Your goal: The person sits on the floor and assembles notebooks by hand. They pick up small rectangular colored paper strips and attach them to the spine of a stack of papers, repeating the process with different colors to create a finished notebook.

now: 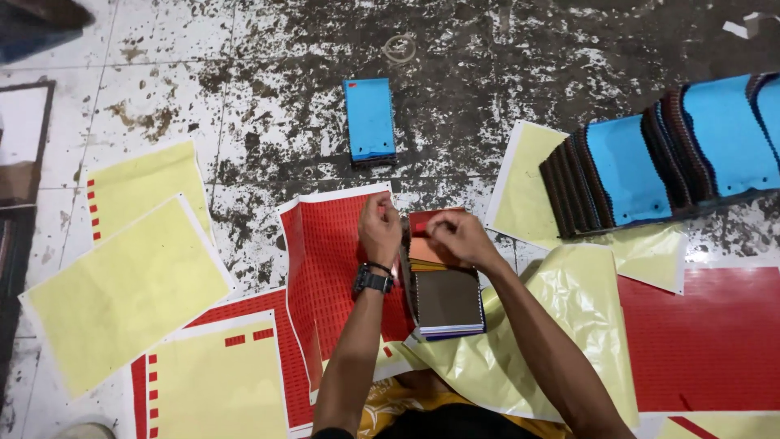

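The light is even and fairly bright, falling from above, with no hard shadows; only thin soft ones edge the swatch stack [445, 302] and the blue block [370, 119]. The yellow film [569, 309] carries a mild sheen where it wrinkles. Colours are strong, the reds near saturated. Both the left hand [379, 230] and right hand [457, 237] are slightly soft with motion, and the corners look a little smeared and stretched

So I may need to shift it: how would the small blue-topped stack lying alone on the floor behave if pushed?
The blue-topped stack would probably slide as a block, since it lies flat. Its loose layers might skew or fan. The rough, speckled floor could drag at it.
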